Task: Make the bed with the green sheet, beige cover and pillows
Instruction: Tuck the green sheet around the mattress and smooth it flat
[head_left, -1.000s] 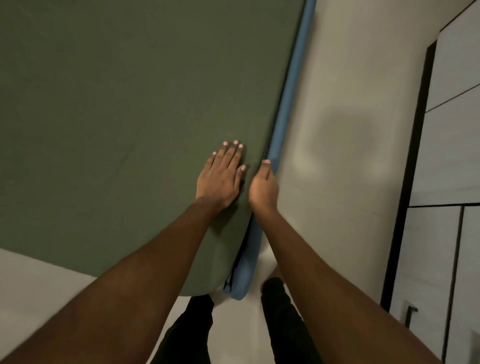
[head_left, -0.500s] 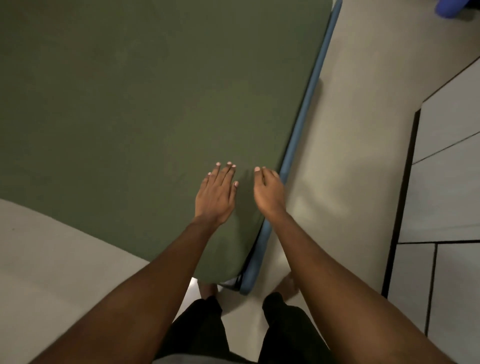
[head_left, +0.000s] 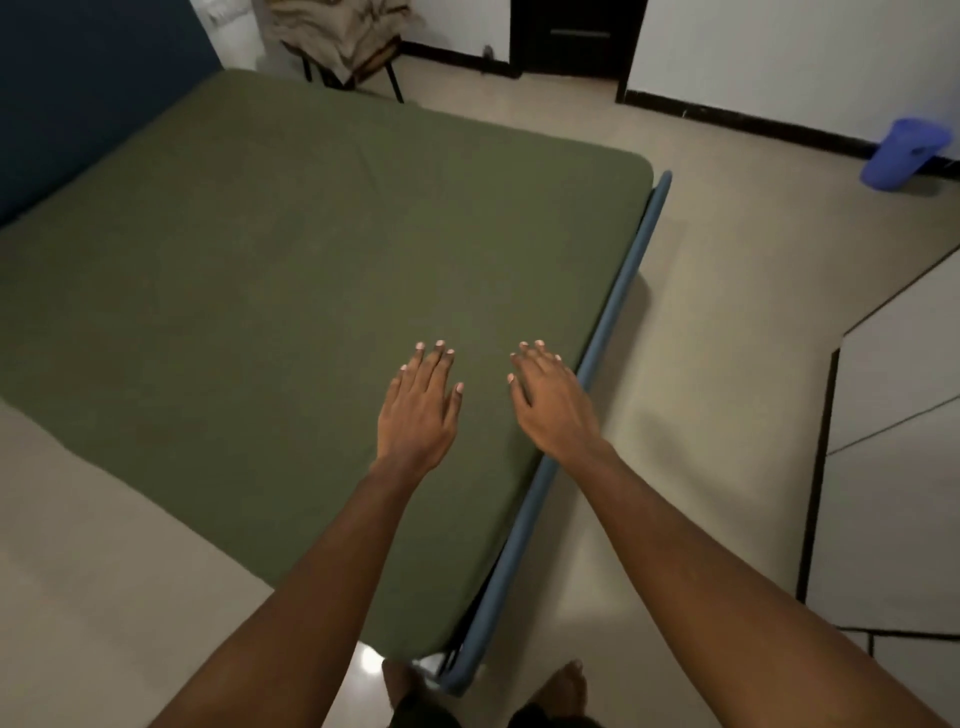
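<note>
Green sheet (head_left: 291, 270) lies smooth across the whole bed, up to its rounded far right corner. The frame's blue rail (head_left: 618, 322) shows along the bed's right edge. Both hands are flat over the sheet near that edge, fingers straight and spread, grasping nothing: the left hand (head_left: 418, 415) further in, the right hand (head_left: 550, 405) just beside the rail. Beige cloth (head_left: 337, 36) is heaped on a chair past the bed's far edge.
</note>
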